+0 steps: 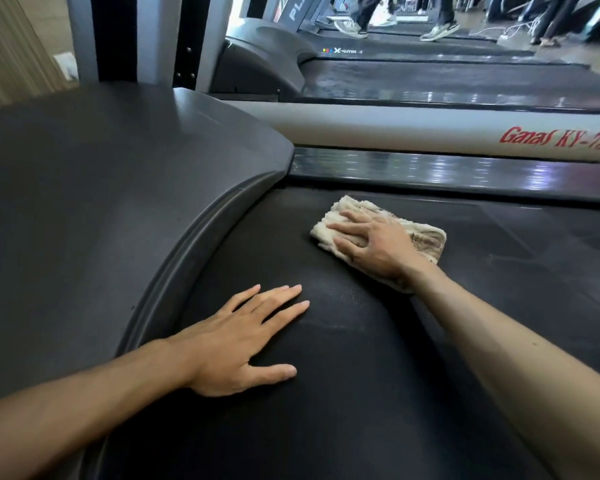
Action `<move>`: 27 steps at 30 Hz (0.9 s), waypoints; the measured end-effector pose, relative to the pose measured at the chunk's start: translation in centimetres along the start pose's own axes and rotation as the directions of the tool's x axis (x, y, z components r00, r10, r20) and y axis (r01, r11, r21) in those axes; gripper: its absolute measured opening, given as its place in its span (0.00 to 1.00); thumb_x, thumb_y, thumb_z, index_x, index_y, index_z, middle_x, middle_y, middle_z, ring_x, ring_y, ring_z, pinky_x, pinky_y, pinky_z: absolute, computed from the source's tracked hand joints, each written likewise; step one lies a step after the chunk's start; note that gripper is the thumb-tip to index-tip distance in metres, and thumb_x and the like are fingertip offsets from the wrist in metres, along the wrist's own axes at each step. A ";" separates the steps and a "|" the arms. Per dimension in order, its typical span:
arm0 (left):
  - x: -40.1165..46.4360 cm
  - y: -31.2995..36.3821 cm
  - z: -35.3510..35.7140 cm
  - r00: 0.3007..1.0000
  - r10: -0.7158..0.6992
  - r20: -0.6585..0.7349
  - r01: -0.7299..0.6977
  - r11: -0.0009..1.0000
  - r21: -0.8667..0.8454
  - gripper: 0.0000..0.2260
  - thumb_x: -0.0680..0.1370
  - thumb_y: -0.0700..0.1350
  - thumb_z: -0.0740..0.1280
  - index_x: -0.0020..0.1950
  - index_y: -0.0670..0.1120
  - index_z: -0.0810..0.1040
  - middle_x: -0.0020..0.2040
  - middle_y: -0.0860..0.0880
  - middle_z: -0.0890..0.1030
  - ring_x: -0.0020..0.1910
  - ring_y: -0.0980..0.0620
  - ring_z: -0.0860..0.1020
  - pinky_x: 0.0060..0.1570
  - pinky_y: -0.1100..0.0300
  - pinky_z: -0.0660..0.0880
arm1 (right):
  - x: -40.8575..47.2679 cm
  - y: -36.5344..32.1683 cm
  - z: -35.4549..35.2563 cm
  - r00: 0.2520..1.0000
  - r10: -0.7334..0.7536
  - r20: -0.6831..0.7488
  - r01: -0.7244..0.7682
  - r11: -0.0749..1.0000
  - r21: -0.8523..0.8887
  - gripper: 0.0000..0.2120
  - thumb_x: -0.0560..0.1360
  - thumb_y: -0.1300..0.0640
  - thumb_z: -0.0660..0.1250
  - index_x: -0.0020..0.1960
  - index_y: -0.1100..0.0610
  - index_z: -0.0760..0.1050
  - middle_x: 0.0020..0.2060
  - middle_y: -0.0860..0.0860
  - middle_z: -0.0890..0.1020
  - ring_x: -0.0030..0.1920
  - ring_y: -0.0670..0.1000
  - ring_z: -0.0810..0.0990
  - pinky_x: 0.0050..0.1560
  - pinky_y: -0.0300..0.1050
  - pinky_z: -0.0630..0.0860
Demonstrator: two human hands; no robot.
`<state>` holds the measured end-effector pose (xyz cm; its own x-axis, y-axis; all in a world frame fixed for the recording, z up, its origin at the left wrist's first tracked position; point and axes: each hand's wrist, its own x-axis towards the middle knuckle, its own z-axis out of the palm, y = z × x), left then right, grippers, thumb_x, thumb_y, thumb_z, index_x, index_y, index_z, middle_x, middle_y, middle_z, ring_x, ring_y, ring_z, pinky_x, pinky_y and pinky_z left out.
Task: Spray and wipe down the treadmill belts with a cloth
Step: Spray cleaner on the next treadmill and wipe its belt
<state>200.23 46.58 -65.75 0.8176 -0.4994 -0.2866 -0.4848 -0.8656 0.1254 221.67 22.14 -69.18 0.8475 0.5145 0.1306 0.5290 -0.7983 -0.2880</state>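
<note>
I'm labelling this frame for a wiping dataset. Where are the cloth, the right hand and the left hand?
cloth (pixel 426 239): head view, bare folded right end.
right hand (pixel 378 244): head view, back of hand.
left hand (pixel 238 344): head view, back of hand.

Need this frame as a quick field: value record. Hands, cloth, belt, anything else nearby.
right hand: right hand presses flat on the cloth, fingers spread
left hand: left hand rests flat on the belt, holds nothing
cloth: cream cloth, folded, lies on the belt near the far side rail
belt: black belt, faint streaks between the hands
motor cover: dark motor cover, left of the belt
side rail: grey side rail with red lettering
spray bottle: not in view
background: next treadmill, people's legs beyond it
</note>
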 end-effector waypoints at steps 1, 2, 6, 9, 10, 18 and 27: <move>0.0 0.0 -0.2 1.000 -0.004 0.009 0.004 1.000 0.001 0.37 0.80 0.70 0.50 0.81 0.60 0.33 0.79 0.62 0.30 0.75 0.66 0.28 0.79 0.52 0.35 | -0.4 0.4 -0.1 1.000 0.005 -0.003 -0.005 1.000 0.025 0.33 0.71 0.26 0.46 0.71 0.30 0.72 0.79 0.39 0.64 0.80 0.50 0.60 0.79 0.57 0.54; -0.1 0.1 -0.4 1.000 -0.009 0.024 0.009 1.000 0.000 0.37 0.80 0.71 0.50 0.81 0.60 0.33 0.79 0.62 0.30 0.75 0.66 0.28 0.79 0.53 0.35 | -0.7 0.6 -0.2 1.000 0.021 -0.004 -0.021 0.999 0.025 0.33 0.71 0.26 0.46 0.71 0.30 0.71 0.79 0.38 0.64 0.80 0.49 0.61 0.79 0.57 0.55; 0.3 0.4 -2.0 0.994 -0.041 0.105 0.040 0.999 0.011 0.38 0.80 0.70 0.52 0.81 0.59 0.34 0.80 0.61 0.32 0.78 0.64 0.33 0.78 0.59 0.34 | -1.4 0.7 -0.1 0.997 0.080 -0.002 -0.080 0.997 -0.008 0.29 0.75 0.27 0.48 0.72 0.30 0.69 0.80 0.38 0.61 0.80 0.50 0.59 0.79 0.60 0.53; 1.0 1.1 -3.1 0.991 -0.069 0.118 0.069 0.998 0.003 0.39 0.81 0.69 0.52 0.82 0.54 0.36 0.81 0.60 0.34 0.79 0.62 0.37 0.77 0.61 0.36 | -2.6 1.0 -0.5 0.998 0.058 0.017 -0.058 0.998 0.013 0.33 0.72 0.25 0.44 0.72 0.29 0.69 0.80 0.37 0.61 0.81 0.49 0.58 0.79 0.60 0.51; 1.4 1.4 -3.4 0.992 -0.070 0.105 0.070 0.998 0.007 0.39 0.81 0.69 0.52 0.83 0.53 0.37 0.81 0.59 0.35 0.79 0.62 0.38 0.78 0.60 0.38 | -3.1 1.1 -0.6 0.999 0.050 0.020 -0.051 0.999 0.014 0.34 0.71 0.24 0.43 0.72 0.28 0.69 0.80 0.37 0.61 0.81 0.49 0.58 0.80 0.60 0.50; 4.0 4.5 -7.1 0.997 -0.074 0.013 0.073 0.997 0.017 0.40 0.81 0.68 0.52 0.83 0.50 0.38 0.83 0.56 0.39 0.80 0.60 0.40 0.73 0.67 0.37 | -6.5 1.0 -1.4 0.998 0.063 0.017 -0.062 0.996 -0.057 0.34 0.72 0.26 0.39 0.73 0.28 0.66 0.80 0.38 0.62 0.80 0.50 0.60 0.78 0.58 0.53; 6.6 7.5 -10.2 0.985 -0.160 -0.070 0.165 0.984 0.073 0.42 0.79 0.69 0.51 0.83 0.47 0.38 0.83 0.52 0.41 0.82 0.54 0.43 0.79 0.56 0.46 | -10.3 1.3 -2.0 0.998 0.051 0.047 -0.048 0.997 -0.062 0.21 0.83 0.33 0.51 0.75 0.30 0.65 0.81 0.39 0.59 0.82 0.50 0.53 0.79 0.57 0.48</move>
<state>205.14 36.41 -56.98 0.9044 -0.3554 -0.2363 -0.3642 -0.9313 0.0065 213.72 15.21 -69.01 0.8704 0.4873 0.0708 0.4894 -0.8401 -0.2341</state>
